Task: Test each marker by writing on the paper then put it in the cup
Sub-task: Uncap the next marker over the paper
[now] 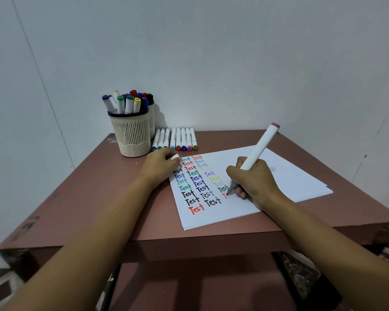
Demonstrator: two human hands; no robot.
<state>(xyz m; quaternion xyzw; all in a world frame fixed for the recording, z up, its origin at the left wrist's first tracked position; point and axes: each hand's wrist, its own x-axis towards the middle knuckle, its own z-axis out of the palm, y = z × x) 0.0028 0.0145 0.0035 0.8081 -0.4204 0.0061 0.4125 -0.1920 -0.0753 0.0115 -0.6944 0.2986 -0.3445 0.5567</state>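
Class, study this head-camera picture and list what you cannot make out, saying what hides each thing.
All in the head view:
1. What looks like a white cap, mostly buried in the left hand's curled fingers.
2. The second cup, largely hidden behind the front cup.
3. The red word being written on the paper, covered by the right hand and its marker.
4. Print on the lying markers, too small to read.

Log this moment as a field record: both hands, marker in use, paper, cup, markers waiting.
right hand: grips a white marker, tip on the paper, starting a red word
left hand: rests on the paper's top-left corner, holding a white cap
paper: columns of "Test" in many colours
cup: back left of the table, holds many capped markers
waiting markers: eight lying in a row beside the cup
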